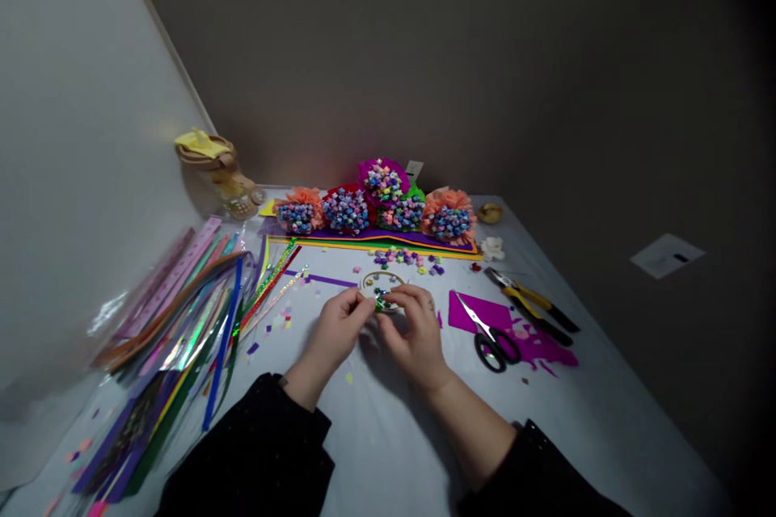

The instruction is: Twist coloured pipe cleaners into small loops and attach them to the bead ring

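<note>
My left hand (pixel 339 323) is closed in a pinch, thumb on top, at a small shiny green paper strip (pixel 381 304). My right hand (pixel 418 335) meets it from the other side, its thumb and fingers curled at the strip; the fingers partly hide it. Just beyond my fingertips lies a round gold-rimmed dish (pixel 383 275) with a few tiny folded stars in it. More small paper stars (pixel 406 258), pink, purple and white, are scattered behind the dish.
Long colourful paper strips (pixel 200 323) spread across the left side. Black-handled scissors (pixel 494 343) rest on magenta paper (pixel 476 311) at right, beside yellow-and-black pliers (pixel 537 303). Star-filled paper bouquets (pixel 345 212) line the back, near a wicker-like ornament (pixel 221 170).
</note>
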`<state>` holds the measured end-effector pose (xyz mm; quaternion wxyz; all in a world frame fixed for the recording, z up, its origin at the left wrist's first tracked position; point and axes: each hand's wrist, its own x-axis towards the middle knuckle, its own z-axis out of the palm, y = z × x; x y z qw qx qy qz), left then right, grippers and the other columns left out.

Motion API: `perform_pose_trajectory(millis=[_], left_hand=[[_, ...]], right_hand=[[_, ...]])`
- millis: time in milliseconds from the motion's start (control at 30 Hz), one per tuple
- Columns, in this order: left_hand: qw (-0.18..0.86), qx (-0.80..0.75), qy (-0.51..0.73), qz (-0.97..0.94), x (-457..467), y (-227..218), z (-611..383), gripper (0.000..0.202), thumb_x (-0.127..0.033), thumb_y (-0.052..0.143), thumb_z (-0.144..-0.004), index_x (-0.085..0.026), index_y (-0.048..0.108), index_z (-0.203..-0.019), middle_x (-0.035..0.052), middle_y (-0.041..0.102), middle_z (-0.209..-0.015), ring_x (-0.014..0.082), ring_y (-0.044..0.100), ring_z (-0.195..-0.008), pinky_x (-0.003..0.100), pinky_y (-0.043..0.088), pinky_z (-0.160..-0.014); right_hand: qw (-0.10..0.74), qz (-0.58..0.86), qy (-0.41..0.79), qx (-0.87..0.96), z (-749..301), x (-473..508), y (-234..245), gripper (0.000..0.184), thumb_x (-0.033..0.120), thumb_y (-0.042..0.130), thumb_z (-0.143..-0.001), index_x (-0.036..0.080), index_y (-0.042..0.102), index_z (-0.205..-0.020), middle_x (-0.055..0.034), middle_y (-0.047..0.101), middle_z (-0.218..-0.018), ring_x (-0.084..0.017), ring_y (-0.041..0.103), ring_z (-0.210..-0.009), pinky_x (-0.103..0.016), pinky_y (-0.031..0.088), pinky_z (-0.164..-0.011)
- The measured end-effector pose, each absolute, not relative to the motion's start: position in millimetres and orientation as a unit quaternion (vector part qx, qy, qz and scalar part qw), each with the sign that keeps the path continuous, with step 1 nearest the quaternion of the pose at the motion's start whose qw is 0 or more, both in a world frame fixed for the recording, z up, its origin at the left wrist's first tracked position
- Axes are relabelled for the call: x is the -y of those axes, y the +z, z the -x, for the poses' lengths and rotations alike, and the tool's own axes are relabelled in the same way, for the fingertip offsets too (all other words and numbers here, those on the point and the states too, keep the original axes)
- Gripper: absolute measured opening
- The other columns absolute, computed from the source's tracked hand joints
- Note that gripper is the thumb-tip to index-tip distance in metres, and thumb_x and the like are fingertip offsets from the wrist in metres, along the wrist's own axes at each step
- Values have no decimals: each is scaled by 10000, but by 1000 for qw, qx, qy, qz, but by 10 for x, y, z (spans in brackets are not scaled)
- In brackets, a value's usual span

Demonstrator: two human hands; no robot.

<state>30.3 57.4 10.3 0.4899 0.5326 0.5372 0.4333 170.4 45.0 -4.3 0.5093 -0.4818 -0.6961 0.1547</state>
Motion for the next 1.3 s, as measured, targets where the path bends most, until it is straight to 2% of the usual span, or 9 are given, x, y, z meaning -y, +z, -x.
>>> perform_pose_trajectory(millis=[100, 200, 300, 400, 733, 1000, 1300], left_hand=[[460, -538, 456, -539, -591, 84, -301, 260, -355, 523, -803, -181, 445, -626, -58, 415, -575, 102, 394, -554, 223, 327, -546], [435, -530, 465, -560, -605, 44, -304, 254, -350, 511, -824, -176, 459, -647, -53, 428, -594, 104, 403, -575, 222, 338, -563], [418, -508, 460, -597, -609, -15, -304, 236, -349, 493, -844, -172, 484, -688, -44, 457, -626, 110, 431, -604, 221, 360, -588], [403, -503, 454, -615, -605, -63, -299, 225, -341, 503, -839, -168, 507, -695, -36, 478, -633, 119, 447, -623, 224, 359, -595], [351, -530, 441, -634, -599, -150, -336, 215, -281, 515, -806, -177, 480, -621, -43, 441, -577, 122, 412, -589, 227, 309, -558], [387, -516, 427, -633, -577, -154, -333, 113, -263, 513, -777, -164, 543, -731, -27, 526, -651, 123, 476, -616, 225, 365, -579], [424, -514, 413, -621, -608, -133, -290, 123, -270, 521, -780, -167, 522, -713, -37, 495, -633, 120, 463, -607, 227, 364, -575]], right_hand=[[521, 486, 191, 676, -1693, -471, -56, 186, 149, 509, -797, 211, 560, -965, -71, 568, -935, -222, 542, -923, -368, 468, -766], [516, 490, 224, 666, -1682, -501, -70, 103, 163, 471, -820, 206, 554, -864, -42, 563, -818, -187, 546, -784, -313, 449, -669], [504, 489, 258, 663, -1671, -528, -90, 70, 217, 494, -815, 203, 553, -779, -17, 552, -740, -165, 523, -702, -290, 424, -646], [499, 495, 277, 655, -1657, -555, -122, 113, 242, 498, -797, 201, 534, -698, 0, 532, -680, -149, 496, -644, -271, 401, -617], [480, 518, 321, 631, -1622, -619, -238, 132, 272, 490, -745, 196, 510, -640, 18, 489, -598, -151, 447, -602, -265, 346, -587], [474, 520, 395, 591, -1656, -609, -227, 162, 333, 487, -736, 194, 486, -652, 35, 458, -580, -136, 409, -570, -252, 327, -554], [457, 495, 482, 560, -1703, -652, -152, 141, 308, 513, -709, 186, 494, -641, 50, 416, -544, -109, 370, -521, -231, 302, -501]])
